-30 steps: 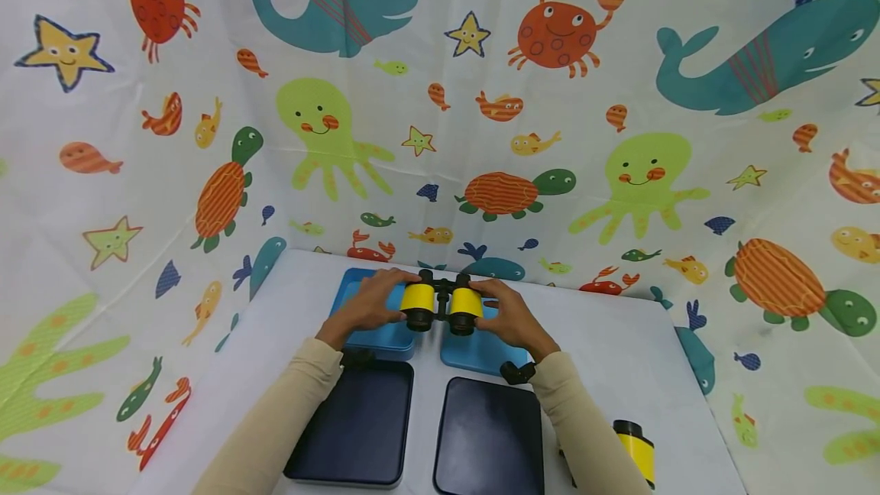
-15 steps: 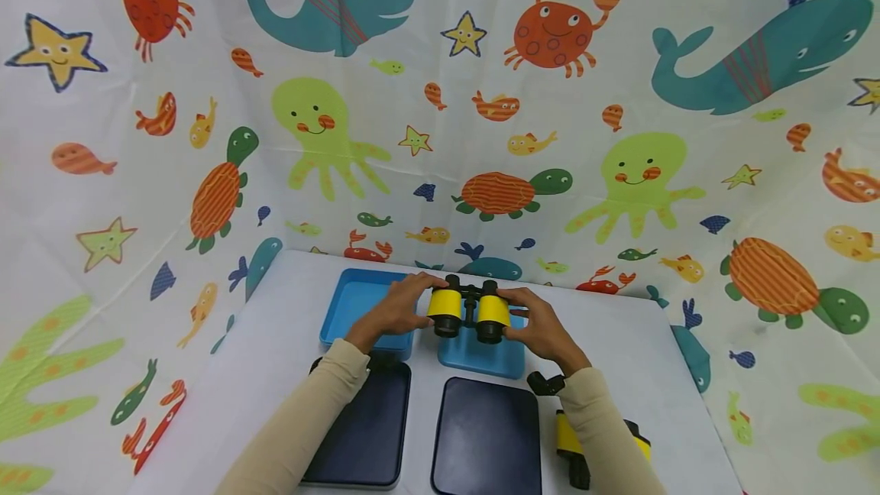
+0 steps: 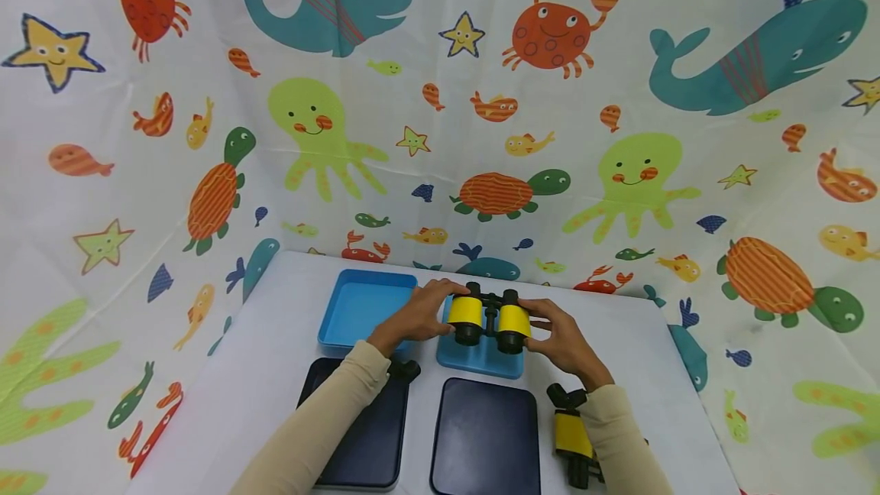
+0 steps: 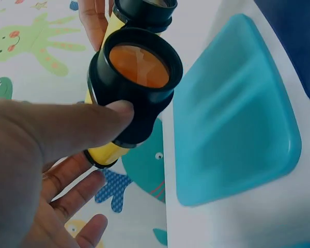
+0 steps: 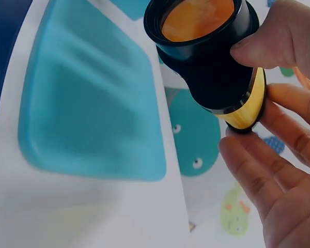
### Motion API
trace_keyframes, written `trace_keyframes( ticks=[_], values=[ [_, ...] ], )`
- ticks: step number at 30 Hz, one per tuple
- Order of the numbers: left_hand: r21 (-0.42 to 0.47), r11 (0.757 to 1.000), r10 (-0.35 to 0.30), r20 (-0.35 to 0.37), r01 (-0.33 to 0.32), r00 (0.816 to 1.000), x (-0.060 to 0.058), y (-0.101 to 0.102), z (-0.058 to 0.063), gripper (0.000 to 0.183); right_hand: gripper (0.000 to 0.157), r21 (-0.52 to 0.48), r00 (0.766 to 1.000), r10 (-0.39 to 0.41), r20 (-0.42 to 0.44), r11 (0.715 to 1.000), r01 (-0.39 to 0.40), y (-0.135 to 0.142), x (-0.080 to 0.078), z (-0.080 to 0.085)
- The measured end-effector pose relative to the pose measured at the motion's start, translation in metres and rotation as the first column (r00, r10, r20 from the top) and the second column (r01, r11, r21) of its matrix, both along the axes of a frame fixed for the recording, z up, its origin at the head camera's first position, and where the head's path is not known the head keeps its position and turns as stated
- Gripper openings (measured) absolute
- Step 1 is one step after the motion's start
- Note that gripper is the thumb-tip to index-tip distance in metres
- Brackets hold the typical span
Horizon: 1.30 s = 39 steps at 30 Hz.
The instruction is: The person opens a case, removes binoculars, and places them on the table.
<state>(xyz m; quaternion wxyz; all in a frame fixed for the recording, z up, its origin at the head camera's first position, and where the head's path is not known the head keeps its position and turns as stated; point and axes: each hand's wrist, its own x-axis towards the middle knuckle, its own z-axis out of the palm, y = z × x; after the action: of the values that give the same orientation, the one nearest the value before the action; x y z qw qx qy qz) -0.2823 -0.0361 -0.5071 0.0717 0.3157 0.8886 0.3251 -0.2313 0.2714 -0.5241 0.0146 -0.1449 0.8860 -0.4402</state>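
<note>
Both hands hold a pair of yellow-and-black binoculars [image 3: 466, 310], one at each barrel, with orange-tinted lenses seen in the wrist views. My left hand [image 3: 418, 317] grips the left barrel; in the left wrist view its thumb presses the black end of the binoculars [image 4: 144, 116]. My right hand [image 3: 564, 342] pinches the other barrel, and the right wrist view shows its thumb on the black housing [image 5: 212, 72]. Below the binoculars lies a flat blue lid-like tray [image 3: 474, 361], with a gap visible in the wrist views.
An open blue tray [image 3: 333, 327] stands to the left. Nearer lie two dark trays, one left [image 3: 371, 441] and one right [image 3: 484, 434]. Another pair of yellow-and-black binoculars [image 3: 573, 434] rests by the right forearm, partly hidden. Cloth printed with sea animals [image 3: 412, 235] rises behind the table.
Both hands have carried the binoculars to the right, from between the two blue trays to above the right one. The open left blue tray and the second binoculars are now less covered by the arms.
</note>
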Motion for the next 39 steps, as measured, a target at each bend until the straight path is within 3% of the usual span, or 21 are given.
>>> trace_keyframes(
  ticks=[10,21,28,39],
  values=[
    [-0.016,1.0,-0.02,0.002,0.02,1.0,0.003,0.033,-0.01,0.068,0.071,-0.017,0.999,-0.037,0.013,0.999,0.037,0.029,0.015,-0.004],
    [-0.019,0.999,-0.04,-0.029,0.04,0.999,0.002,0.072,-0.017,0.068,0.068,-0.005,0.997,-0.066,0.037,0.998,0.066,0.046,0.035,0.023],
    [-0.065,0.997,-0.033,-0.064,0.029,0.997,0.003,0.097,-0.019,0.069,0.074,0.023,0.99,-0.124,0.065,0.992,0.123,0.082,0.026,-0.012],
    [-0.087,0.996,-0.017,-0.11,0.007,0.994,0.011,0.127,-0.027,0.068,0.077,0.051,0.981,-0.171,0.094,0.985,0.167,0.106,0.034,-0.019]
  ],
)
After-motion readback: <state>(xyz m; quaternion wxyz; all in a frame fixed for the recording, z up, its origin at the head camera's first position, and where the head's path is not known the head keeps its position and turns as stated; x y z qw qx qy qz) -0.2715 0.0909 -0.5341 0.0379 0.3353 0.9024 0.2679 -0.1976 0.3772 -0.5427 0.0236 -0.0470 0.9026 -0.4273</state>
